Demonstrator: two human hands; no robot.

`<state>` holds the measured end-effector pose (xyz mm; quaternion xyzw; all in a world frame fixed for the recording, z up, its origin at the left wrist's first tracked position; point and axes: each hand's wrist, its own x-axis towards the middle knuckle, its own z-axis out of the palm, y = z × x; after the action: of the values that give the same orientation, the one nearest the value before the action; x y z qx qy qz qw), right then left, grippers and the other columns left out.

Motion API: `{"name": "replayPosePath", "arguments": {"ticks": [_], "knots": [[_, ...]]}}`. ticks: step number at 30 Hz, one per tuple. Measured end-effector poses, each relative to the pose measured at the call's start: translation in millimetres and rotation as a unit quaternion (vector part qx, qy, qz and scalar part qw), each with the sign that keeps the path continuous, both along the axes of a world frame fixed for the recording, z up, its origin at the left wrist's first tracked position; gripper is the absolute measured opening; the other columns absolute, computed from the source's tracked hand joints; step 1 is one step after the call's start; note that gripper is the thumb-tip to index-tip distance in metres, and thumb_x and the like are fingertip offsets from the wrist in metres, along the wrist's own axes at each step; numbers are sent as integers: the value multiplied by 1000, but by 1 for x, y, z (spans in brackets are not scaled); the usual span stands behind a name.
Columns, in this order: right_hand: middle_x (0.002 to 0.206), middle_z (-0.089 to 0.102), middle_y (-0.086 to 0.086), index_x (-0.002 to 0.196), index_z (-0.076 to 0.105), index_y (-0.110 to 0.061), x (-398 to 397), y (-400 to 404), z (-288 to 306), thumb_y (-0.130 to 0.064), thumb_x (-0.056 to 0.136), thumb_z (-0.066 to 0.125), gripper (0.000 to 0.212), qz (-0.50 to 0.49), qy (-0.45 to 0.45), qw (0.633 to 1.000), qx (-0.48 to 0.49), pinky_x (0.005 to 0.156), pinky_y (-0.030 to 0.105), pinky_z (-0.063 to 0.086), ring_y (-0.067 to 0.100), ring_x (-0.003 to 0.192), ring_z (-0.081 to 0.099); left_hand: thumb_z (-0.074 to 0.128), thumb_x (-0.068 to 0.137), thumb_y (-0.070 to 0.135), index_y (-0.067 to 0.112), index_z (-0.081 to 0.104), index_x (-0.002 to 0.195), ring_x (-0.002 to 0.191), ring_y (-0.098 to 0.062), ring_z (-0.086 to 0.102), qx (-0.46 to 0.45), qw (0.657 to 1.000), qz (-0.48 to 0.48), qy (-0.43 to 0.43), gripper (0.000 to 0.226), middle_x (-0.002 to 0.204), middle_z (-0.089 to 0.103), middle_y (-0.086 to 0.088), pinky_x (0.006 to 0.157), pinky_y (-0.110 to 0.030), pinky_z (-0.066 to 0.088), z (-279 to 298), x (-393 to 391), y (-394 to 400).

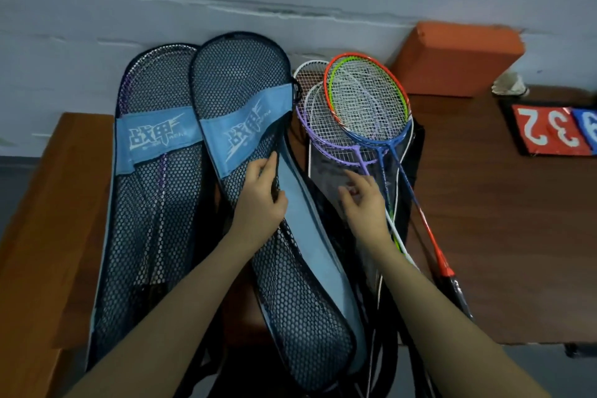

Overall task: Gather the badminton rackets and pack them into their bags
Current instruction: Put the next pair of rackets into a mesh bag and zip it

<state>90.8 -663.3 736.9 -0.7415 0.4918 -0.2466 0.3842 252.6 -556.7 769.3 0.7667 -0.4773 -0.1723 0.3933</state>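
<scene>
Left mesh-and-blue-fabric racket bag (151, 171) on the brown wooden counter (504, 203) already holds a purple racket. Left hand (261, 194) pinches the open edge of the second mesh bag (284, 236), apparently empty. Right hand (365, 200), fingers loosely curled, reaches over the loose pile of coloured rackets (361, 113) just beside it, not yet gripping; those remain unpacked.

left hand (261, 194) grips mesh bag (258, 145) edge | right hand (363, 195) over rackets (361, 107) | table (484, 203)
</scene>
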Motion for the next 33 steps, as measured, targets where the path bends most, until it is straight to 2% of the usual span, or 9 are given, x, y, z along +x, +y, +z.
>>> {"name": "replayPosePath", "arguments": {"ticks": [3, 5, 9, 12, 18, 22, 27, 30, 33], "knots": [[103, 56, 9, 118, 61, -8, -33, -21, -3, -14, 89, 57, 30, -61, 55, 995, -66, 81, 42, 49, 28, 91, 58, 55, 87, 3, 4, 34, 140, 69, -16, 47, -15, 1000, 11, 19, 57, 115, 44, -12, 64, -16, 37, 0, -10, -12], [108, 58, 17, 117, 61, -7, -55, -35, -6, -16, 88, 56, 31, -97, 135, 980, -109, 81, 43, 43, 38, 96, 55, 53, 89, 4, 6, 36, 140, 68, -7, 47, -17, 999, 23, 24, 54, 113, 44, -9, 64, -9, 37, 0, -16, -16], [121, 51, 20, 127, 51, -8, -78, -58, -12, -22, 90, 58, 41, -113, 240, 962, -65, 86, 48, 41, 42, 103, 50, 51, 89, 4, 13, 42, 137, 65, -4, 45, 0, 999, 39, 21, 49, 113, 45, -7, 63, -5, 35, -1, -25, -24], [115, 56, 17, 125, 54, -12, -81, -65, -12, -16, 92, 52, 34, -89, 219, 971, -45, 76, 45, 47, 41, 92, 57, 50, 89, 3, 11, 46, 133, 64, -2, 44, 18, 998, 50, 23, 45, 115, 47, -9, 64, -10, 33, -3, -31, -25], [104, 58, 13, 122, 58, -15, -73, -66, -11, -11, 91, 50, 32, -40, 206, 975, -71, 62, 37, 43, 35, 88, 57, 48, 91, 3, 9, 47, 132, 71, 21, 38, 36, 997, 71, 11, 42, 118, 45, -6, 71, -1, 26, -4, -33, -25], [101, 61, 14, 120, 60, -14, -69, -71, -16, -15, 90, 54, 30, -53, 191, 978, -71, 66, 41, 47, 37, 86, 60, 49, 90, 3, 8, 47, 133, 75, 12, 40, 35, 997, 73, 3, 43, 112, 44, -1, 71, 8, 25, -5, -34, -26], [95, 71, 12, 131, 50, -16, -60, -85, -13, -18, 87, 61, 45, -24, 188, 981, -49, 79, 45, 51, 33, 87, 65, 50, 90, 2, 6, 48, 131, 79, 7, 32, 41, 996, 76, -17, 42, 113, 47, -7, 74, 9, 22, -9, -34, -26], [92, 70, 16, 132, 49, -17, -55, -89, -13, -12, 87, 56, 46, -6, 181, 983, -17, 72, 43, 53, 35, 79, 64, 51, 90, 2, 6, 48, 132, 82, 8, 32, 43, 996, 80, -17, 42, 113, 46, -7, 75, 8, 22, -9, -35, -27], [96, 69, 12, 135, 49, -19, -58, -87, -12, -10, 89, 54, 47, -13, 134, 991, -14, 62, 32, 47, 29, 77, 62, 51, 90, 3, 6, 47, 133, 82, 9, 32, 44, 996, 80, -9, 43, 114, 46, -6, 75, 9, 21, -8, -35, -28]]}}
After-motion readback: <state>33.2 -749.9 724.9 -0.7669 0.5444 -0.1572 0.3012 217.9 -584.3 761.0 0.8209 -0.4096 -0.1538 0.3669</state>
